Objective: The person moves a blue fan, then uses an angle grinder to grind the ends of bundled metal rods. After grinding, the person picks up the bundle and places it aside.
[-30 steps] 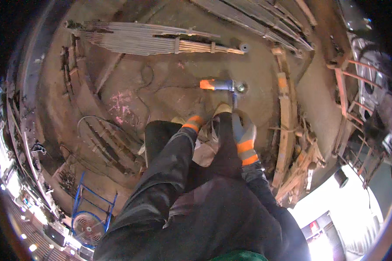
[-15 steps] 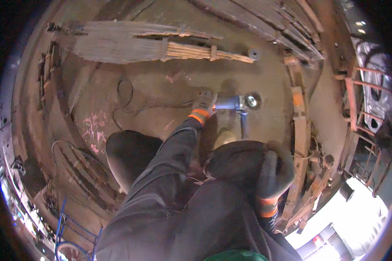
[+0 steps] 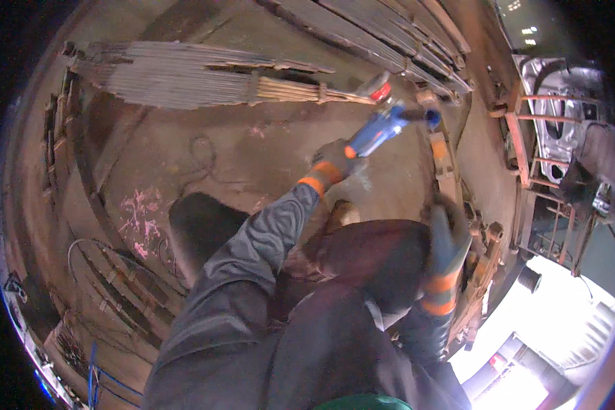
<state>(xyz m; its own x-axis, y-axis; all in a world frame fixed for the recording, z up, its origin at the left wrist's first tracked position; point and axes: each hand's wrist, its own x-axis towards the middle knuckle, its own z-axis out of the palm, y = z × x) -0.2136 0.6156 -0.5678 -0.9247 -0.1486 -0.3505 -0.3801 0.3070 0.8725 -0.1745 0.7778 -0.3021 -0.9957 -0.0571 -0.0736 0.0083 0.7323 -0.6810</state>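
Note:
A blue angle grinder (image 3: 376,133) is in my gloved left hand (image 3: 335,156), whose fingers are closed round the rear of its body. The tool is raised and tilted, its red-marked disc (image 3: 381,90) up by the right tip of a leaf spring pack (image 3: 294,89). Its dark side handle (image 3: 427,118) points right, with no hand on it. My gloved right hand (image 3: 449,225) is beside my right knee, near a rusty spring stack (image 3: 446,179). Motion blurs its fingers, and I see nothing clearly in it.
More leaf springs (image 3: 389,51) lie at the far right. Curved spring leaves (image 3: 119,273) lie at the left with a thin cable (image 3: 75,256). A red metal rack (image 3: 519,150) holding metal parts stands on the right. Pink paint marks (image 3: 140,222) spot the floor.
My left hand has lifted the angle grinder off the floor and swung it up and right, disc towards the spring's tip. My right hand has moved rightward and up from the knee.

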